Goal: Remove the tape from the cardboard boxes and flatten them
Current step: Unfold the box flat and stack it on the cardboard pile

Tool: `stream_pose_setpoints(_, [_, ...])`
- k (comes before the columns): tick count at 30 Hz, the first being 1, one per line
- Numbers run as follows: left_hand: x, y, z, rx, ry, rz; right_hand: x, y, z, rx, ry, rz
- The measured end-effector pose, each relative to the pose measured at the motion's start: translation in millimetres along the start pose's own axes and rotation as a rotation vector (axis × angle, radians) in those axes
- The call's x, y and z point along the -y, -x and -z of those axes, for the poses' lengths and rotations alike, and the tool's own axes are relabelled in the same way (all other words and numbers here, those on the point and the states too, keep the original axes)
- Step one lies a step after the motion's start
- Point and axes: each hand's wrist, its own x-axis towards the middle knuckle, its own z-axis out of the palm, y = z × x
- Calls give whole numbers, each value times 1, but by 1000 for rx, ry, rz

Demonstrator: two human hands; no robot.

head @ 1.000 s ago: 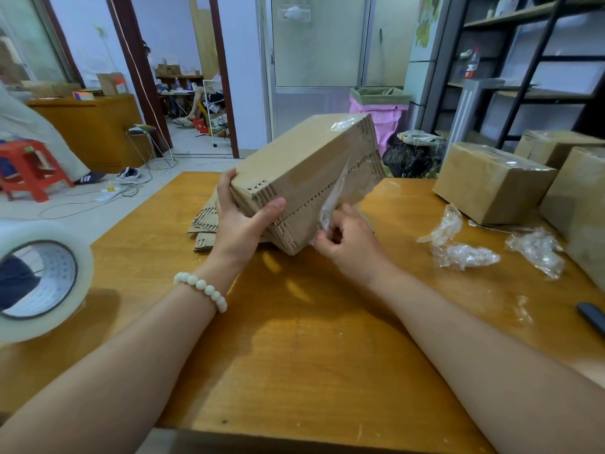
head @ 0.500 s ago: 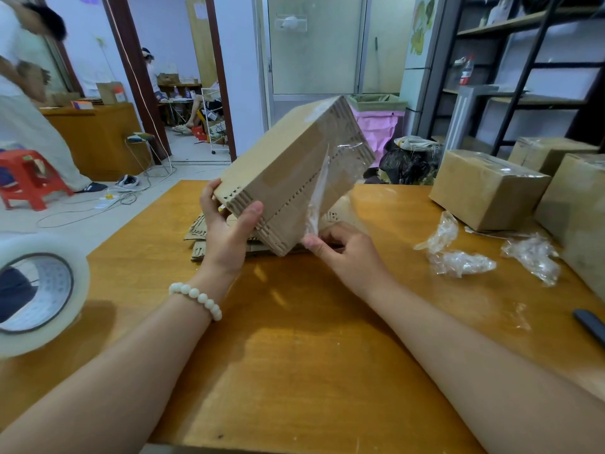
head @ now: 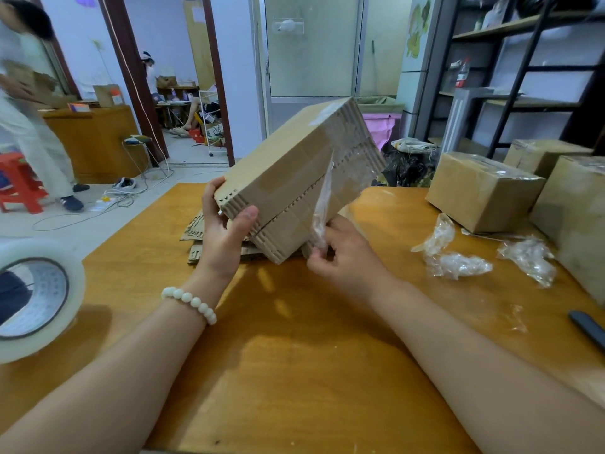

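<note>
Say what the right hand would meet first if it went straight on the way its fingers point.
Probably the cardboard box, whose lower corner sits just beyond the right hand pinching the tape strip; depth is unclear.

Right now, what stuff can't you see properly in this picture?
Head view:
- Held box: far side turned away.
- Flattened cardboard: mostly behind the left hand and box.
- Tape roll: cut by the left edge.
- Dark object: cut by the right edge, unidentifiable.
- Tape strip: blurred, its stuck end unclear.
</note>
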Motion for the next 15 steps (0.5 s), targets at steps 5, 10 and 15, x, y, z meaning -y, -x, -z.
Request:
stream_pose_setpoints(5, [-2,-1,3,-9,-11,-3,-5,2,3,-41,52,63])
stream_pose_setpoints(10, [-3,0,3,-78,-13,-12,-14,0,-2,-183,-83,-11])
stream_pose_setpoints(15, [-1,3,5,-55,-121,1,-11,-2,-4,-411,-178,14])
